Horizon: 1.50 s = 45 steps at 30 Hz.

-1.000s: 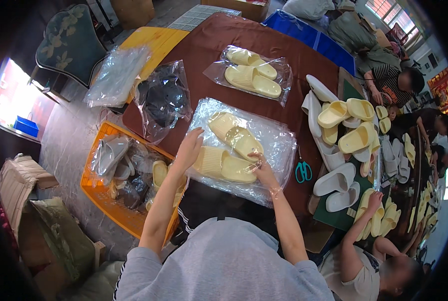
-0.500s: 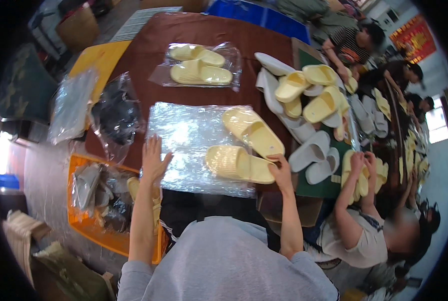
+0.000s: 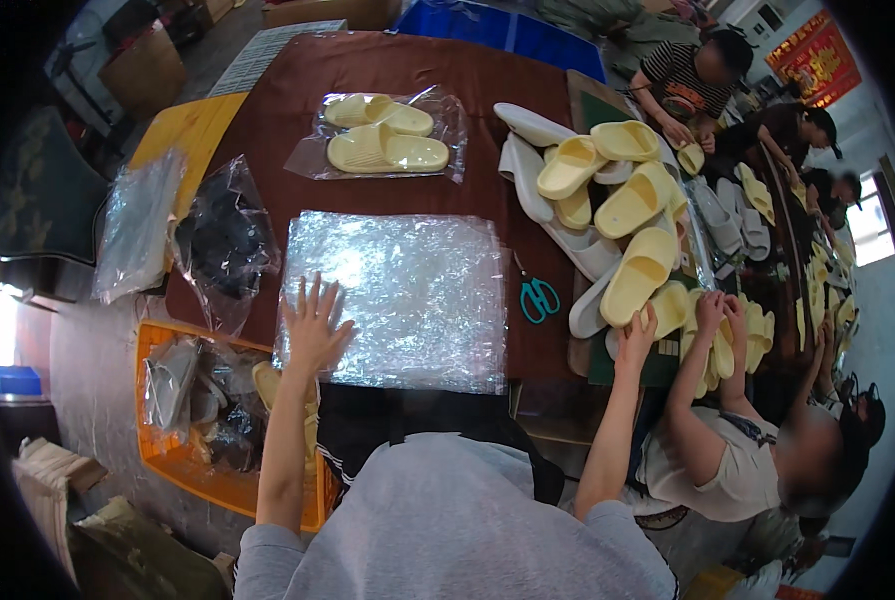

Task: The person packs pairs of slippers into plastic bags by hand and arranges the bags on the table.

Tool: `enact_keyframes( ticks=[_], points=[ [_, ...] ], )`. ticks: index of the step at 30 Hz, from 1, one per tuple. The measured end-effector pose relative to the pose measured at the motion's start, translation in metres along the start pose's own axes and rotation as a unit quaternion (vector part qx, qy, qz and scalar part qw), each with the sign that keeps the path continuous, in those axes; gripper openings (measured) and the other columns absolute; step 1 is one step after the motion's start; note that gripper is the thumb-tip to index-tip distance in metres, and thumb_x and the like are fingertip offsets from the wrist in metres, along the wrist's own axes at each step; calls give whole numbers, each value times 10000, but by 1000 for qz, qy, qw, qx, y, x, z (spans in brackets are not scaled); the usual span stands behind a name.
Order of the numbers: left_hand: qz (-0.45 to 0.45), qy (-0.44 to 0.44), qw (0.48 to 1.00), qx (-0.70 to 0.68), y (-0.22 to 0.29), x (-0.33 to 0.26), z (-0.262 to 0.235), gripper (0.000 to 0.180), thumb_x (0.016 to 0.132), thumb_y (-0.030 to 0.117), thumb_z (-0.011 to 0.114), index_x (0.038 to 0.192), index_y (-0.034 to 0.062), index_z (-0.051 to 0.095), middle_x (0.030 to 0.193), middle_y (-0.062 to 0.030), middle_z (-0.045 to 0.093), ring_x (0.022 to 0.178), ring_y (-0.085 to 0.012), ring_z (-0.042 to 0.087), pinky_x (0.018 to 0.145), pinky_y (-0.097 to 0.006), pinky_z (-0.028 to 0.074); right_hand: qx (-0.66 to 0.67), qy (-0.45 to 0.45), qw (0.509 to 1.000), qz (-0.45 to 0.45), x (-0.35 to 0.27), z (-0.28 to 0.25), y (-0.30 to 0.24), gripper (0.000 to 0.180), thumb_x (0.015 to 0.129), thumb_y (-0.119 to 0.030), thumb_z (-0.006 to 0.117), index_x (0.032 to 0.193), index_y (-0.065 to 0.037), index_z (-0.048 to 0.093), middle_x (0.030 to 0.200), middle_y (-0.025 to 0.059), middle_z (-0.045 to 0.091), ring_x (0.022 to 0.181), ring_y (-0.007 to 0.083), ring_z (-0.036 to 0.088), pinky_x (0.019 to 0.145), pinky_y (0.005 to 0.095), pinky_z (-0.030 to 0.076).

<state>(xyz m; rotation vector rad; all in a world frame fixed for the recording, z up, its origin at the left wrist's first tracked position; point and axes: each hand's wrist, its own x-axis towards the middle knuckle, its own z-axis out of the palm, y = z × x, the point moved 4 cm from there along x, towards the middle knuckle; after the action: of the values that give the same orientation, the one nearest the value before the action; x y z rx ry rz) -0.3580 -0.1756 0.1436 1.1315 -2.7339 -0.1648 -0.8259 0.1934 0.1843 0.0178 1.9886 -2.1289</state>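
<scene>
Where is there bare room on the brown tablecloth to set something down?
Bare brown cloth lies behind the bagged yellow slippers, toward the blue bin, with a narrow strip between those and the clear plastic stack. It is crowded at right: piled slippers, with the right hand there.

A footwear workshop: clear plastic bags lie stacked beneath the left hand, an orange crate of bagged slippers stands to its near left, and co-workers handle yellow slide sandals beyond the right hand.
</scene>
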Motion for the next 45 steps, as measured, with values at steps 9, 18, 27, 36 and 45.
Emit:
enact_keyframes(
  ticks=[9, 18, 27, 36, 45],
  points=[
    [57, -42, 997, -35, 29, -4, 9, 728, 845, 651, 538, 1467, 298, 403, 1578, -99, 235, 1457, -427, 97, 1074, -735, -19, -487, -106, 809, -312, -88, 94, -57, 490, 875, -80, 608, 1343, -3, 487, 1276, 222, 530, 1193, 373, 495, 1033, 444, 385],
    [56, -42, 997, -35, 33, 0, 13, 709, 853, 619, 549, 1473, 312, 391, 1573, -80, 253, 1456, -406, 123, 1078, -736, 16, -469, -502, 560, -463, -253, 286, 26, 573, 821, -355, 697, 1358, -254, 524, 1512, 110, 342, 1429, 377, 224, 1123, 666, 101],
    [50, -42, 997, -49, 23, 7, 8, 656, 842, 567, 591, 1400, 239, 483, 1491, -90, 384, 1415, -381, 245, 1084, -705, 110, -551, -456, 606, -348, -204, 241, 82, 612, 842, -422, 657, 1402, -236, 494, 1514, 170, 327, 1406, 395, 261, 1083, 683, 148],
    [-6, 57, 996, -72, -10, 64, 2, 552, 886, 362, 600, 1392, 173, 485, 1516, -141, 331, 1437, -388, 190, 1133, -631, 117, -316, -431, 767, -353, -139, 364, 45, 247, 864, -101, 623, 1098, -35, 666, 1316, 196, 521, 1233, 370, 483, 1040, 421, 399],
    [-13, 32, 997, -68, -13, 63, 11, 571, 880, 455, 572, 1413, 275, 479, 1544, -126, 308, 1441, -398, 193, 1125, -672, 85, -564, -308, 577, -505, -51, 467, 77, 239, 828, -164, 660, 1054, -94, 689, 1460, 164, 394, 1379, 371, 320, 1060, 661, 246]
  ],
)
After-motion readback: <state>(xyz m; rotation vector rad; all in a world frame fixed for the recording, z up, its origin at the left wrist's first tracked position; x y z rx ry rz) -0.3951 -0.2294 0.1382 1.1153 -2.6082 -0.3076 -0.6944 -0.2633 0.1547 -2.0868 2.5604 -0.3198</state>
